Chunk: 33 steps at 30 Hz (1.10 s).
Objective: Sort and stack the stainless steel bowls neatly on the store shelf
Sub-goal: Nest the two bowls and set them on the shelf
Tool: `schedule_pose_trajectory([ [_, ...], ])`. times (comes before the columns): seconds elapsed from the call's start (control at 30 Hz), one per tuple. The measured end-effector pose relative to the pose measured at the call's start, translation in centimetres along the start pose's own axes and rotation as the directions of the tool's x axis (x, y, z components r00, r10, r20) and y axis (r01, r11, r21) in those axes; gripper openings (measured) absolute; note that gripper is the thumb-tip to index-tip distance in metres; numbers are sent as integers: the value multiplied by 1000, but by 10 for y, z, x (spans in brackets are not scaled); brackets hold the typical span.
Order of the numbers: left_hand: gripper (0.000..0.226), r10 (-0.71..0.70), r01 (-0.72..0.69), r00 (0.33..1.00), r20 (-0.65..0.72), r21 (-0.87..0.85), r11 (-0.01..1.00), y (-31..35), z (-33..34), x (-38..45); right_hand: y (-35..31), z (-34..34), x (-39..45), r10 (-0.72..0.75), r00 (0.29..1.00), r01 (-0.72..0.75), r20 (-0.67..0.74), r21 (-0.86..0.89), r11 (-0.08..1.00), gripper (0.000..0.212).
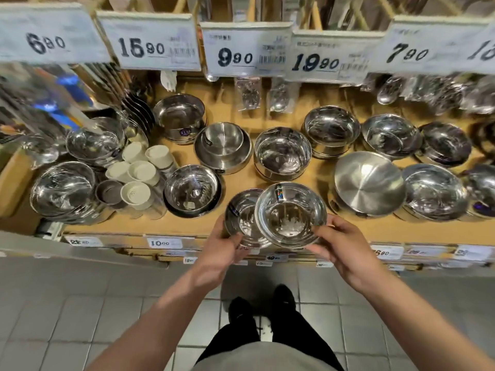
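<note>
We are nesting: right hand (338,238) fingers pinch the upper bowl (290,214) overlapping the lower bowl (241,219), which left hand (223,246) fingers cup; next, centre it.

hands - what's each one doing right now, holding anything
Left hand: closed on the left small steel bowl.
Right hand: closed on the right small steel bowl, which overlaps the left one.

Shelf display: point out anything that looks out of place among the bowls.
One brushed bowl lies tilted on its stack at the right instead of nested flat. A cluster of white cups sits jumbled among the bowls at the left, some tipped over.
</note>
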<state>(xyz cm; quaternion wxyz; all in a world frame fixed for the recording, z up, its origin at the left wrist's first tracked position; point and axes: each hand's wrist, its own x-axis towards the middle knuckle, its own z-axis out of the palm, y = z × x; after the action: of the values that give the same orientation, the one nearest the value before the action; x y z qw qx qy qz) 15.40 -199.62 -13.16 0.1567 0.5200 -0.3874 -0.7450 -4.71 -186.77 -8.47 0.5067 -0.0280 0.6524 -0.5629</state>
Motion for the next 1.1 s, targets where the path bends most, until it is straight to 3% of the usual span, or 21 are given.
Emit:
schedule_pose_trajectory([
  [0.1, 55, -12, -3, 996, 90, 165, 986, 5, -10, 4, -6, 10, 5, -9, 1000, 9, -12, -19, 1000, 14],
  [0.17, 53, -13, -3, 997, 79, 199, 980, 6, -16, 5, -9, 18, 9, -9, 1000, 8, -14, -47, 999, 14],
  [0.3, 52, -45, 52, 998, -49, 153, 987, 4, -29, 8, -5, 36, 20, -21, 1000, 23, 14, -133, 991, 17],
  [0.57, 23, -25, 32, 996, -83, 89, 995, 3, -35, 10, 12, 47, 40, -21, 996, -1, -82, -252, 968, 15],
  [0.8, 34, -9, 20, 989, -146, 72, 997, 4, -26, 15, 11, 43, 58, -167, 985, 116, -53, -516, 849, 24],
  [0.9, 33, -7, 21, 988, -153, 91, 996, 4, -23, 17, 11, 44, 66, -198, 980, 152, -29, -535, 831, 26],
  [1.03, 24, -6, 27, 988, -152, 133, 991, 4, -20, 17, 11, 45, 65, -213, 977, 179, -21, -467, 866, 12],
  [1.1, 23, -1, 19, 988, -152, 113, 993, 5, -17, 15, 14, 45, 55, -160, 987, 137, -9, -464, 875, 27],
])
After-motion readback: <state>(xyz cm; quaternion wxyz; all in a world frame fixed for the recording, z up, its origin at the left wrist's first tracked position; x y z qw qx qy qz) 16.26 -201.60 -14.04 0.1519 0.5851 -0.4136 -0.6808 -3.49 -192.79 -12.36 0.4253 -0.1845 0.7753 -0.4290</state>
